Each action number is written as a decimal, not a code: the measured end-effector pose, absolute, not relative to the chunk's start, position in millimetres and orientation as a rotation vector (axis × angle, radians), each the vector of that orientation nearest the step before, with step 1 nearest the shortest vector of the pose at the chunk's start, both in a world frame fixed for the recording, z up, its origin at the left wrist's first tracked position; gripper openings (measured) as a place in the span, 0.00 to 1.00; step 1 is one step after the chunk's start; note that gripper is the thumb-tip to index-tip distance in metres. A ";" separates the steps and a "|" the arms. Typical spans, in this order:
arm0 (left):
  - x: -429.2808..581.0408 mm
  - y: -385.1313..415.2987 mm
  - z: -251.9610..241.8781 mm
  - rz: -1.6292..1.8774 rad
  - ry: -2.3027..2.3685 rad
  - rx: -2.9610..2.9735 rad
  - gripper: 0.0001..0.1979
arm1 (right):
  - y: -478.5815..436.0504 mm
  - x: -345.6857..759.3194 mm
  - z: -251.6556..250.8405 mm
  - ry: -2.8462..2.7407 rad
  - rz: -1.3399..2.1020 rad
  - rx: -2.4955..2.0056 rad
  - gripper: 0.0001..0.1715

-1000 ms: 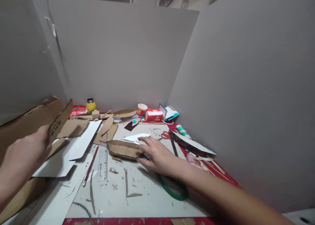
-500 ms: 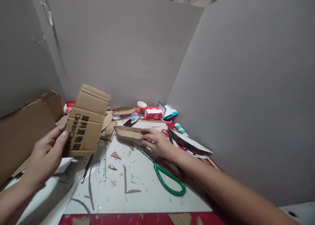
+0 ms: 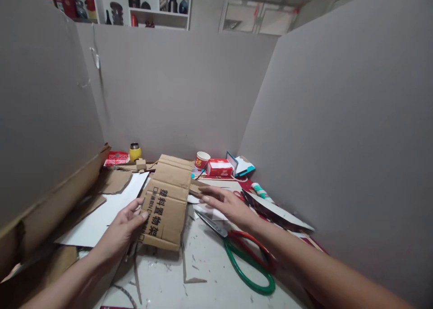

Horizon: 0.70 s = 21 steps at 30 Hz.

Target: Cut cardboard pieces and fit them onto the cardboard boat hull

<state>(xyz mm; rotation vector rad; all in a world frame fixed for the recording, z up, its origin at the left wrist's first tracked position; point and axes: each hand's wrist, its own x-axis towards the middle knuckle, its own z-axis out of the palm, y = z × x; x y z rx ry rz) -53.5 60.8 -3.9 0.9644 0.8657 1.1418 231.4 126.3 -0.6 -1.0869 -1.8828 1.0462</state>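
My left hand grips the left edge of a flat piece of brown cardboard, with the thumb in front. Black printed characters and crosswise creases mark it, and it stands tilted above the white work surface. Just right of it, my right hand has its fingers closed at the end of a narrow cardboard strip. The rest of that strip is hidden behind the printed piece. Below my right hand lie large scissors with green and red handle loops, blades pointing up and left.
At the back are a paper cup, a red box and a yellow jar. A white sheet and a big cardboard panel lie left. A dark curved piece sits right. Grey partitions enclose the table.
My left hand has brought the printed cardboard rightward, in front of the narrow strip. My right hand has stayed near the strip's end. The view has tilted up, showing shelves.
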 end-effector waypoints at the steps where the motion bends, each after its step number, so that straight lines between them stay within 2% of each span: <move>1: -49.4 59.6 -7.8 1.130 0.830 0.963 0.26 | 116.0 222.6 2.5 -1.768 1.301 -1.039 0.28; 2: -45.4 58.2 -12.2 1.112 0.804 0.970 0.24 | 107.1 214.1 3.3 -1.695 1.485 -0.986 0.30; 4: -39.1 55.0 -20.8 1.063 0.778 0.993 0.22 | 94.4 199.7 -1.3 -1.603 1.639 -0.909 0.31; 8: -37.3 52.2 -31.3 0.984 0.799 1.032 0.19 | 89.7 185.6 -18.4 -1.530 1.692 -0.899 0.28; 11: -45.9 55.6 -29.8 1.024 0.918 1.109 0.20 | 93.9 183.5 -25.2 -1.463 1.659 -0.958 0.26; 18: -99.4 69.0 14.2 1.072 1.381 1.659 0.17 | 91.9 183.2 -35.2 -1.263 1.735 -0.910 0.26; 21: -140.3 77.4 40.5 0.888 1.881 2.230 0.19 | 88.9 182.9 -37.3 -1.263 1.780 -0.888 0.25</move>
